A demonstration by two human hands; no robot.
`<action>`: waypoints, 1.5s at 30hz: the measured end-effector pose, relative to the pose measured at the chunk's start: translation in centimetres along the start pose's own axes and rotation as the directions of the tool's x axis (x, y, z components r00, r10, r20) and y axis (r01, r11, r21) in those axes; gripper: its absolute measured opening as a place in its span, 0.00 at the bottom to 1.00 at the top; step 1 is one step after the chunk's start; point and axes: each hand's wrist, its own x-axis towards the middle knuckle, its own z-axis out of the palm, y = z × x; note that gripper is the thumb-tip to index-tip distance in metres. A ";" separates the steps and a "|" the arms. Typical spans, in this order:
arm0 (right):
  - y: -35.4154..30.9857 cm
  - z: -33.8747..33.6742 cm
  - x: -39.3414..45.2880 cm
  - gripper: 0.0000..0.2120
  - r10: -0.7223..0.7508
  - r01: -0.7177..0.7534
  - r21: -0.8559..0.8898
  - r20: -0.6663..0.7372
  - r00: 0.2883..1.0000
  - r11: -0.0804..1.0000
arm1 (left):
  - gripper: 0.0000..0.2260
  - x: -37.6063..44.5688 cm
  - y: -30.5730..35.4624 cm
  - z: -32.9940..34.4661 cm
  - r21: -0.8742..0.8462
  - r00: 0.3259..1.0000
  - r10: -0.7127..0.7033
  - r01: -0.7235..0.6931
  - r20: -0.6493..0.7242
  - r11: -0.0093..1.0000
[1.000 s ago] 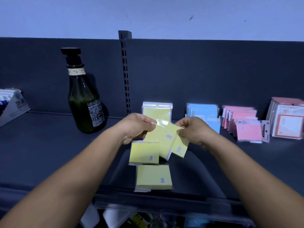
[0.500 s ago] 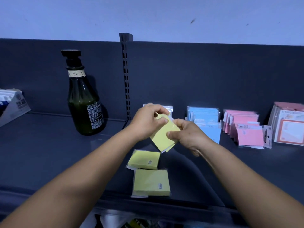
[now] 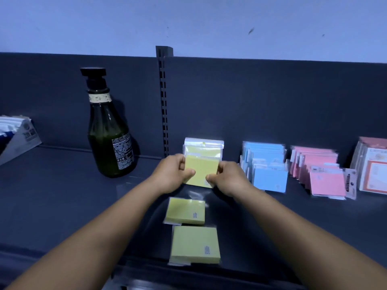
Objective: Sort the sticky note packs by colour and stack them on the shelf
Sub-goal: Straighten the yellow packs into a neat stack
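So, I see both hands on one yellow pack (image 3: 201, 172): left hand (image 3: 175, 175) pinches its left edge, right hand (image 3: 226, 178) pinches its right edge, thumbs on the front. The pack stands against the yellow stack (image 3: 203, 147) at the back of the shelf (image 3: 62, 197). Two more yellow packs (image 3: 186, 211) lie flat nearer me. Blue packs (image 3: 268, 164), then pink packs (image 3: 320, 170), sit to the right; a bottle (image 3: 109, 135) to the left.

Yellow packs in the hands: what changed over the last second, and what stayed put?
A second ago the held yellow packs were fanned out; both hands squared them into one bundle and carried it back toward the standing yellow stack. The left hand and right hand kept their grip throughout. The two loose yellow packs, the bottle, and the blue packs and pink packs stayed put.
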 end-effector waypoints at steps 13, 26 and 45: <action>-0.1 0.7 2.8 0.22 0.138 -0.153 -0.117 -0.127 0.982 0.981 | 0.11 1.9 0.1 1.9 0.196 0.991 -0.113 0.126 -0.073 0.973; 0.8 1.8 4.0 0.20 0.083 -0.118 -0.174 -0.195 0.977 0.978 | 0.18 3.6 -1.3 2.9 0.118 0.982 -0.093 0.113 -0.166 0.986; 0.3 2.1 5.2 0.22 0.151 -0.190 -0.271 -0.159 0.976 0.944 | 0.28 4.6 0.7 3.1 0.378 0.988 -0.154 0.153 -0.030 0.913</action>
